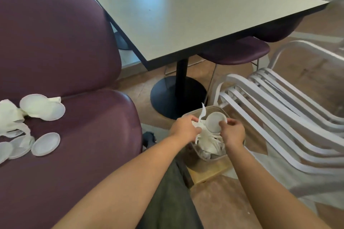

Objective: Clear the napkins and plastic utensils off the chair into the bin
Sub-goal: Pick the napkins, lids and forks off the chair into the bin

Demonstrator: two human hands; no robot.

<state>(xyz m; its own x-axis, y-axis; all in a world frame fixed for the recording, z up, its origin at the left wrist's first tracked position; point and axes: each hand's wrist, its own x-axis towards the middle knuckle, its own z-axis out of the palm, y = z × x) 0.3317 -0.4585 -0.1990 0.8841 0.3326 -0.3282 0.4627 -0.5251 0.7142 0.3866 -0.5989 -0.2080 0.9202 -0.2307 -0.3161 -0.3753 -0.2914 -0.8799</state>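
Both hands hover over a clear plastic bin (206, 156) on the floor beside the purple chair (89, 135). My left hand (183, 126) grips a white plastic fork (202, 115) together with a crumpled napkin (206, 141). My right hand (232, 133) pinches the rim of a small white plate (216, 121). On the chair seat at the left lie crumpled napkins (9, 115), another plastic fork (15, 133) and several white plates (45, 144).
A grey square table (186, 15) on a black pedestal base (176, 95) stands just beyond the bin. White stacked metal chairs (279, 109) crowd the bin's right side. A purple stool (236, 52) sits under the table. My dark trouser leg (167, 191) is below.
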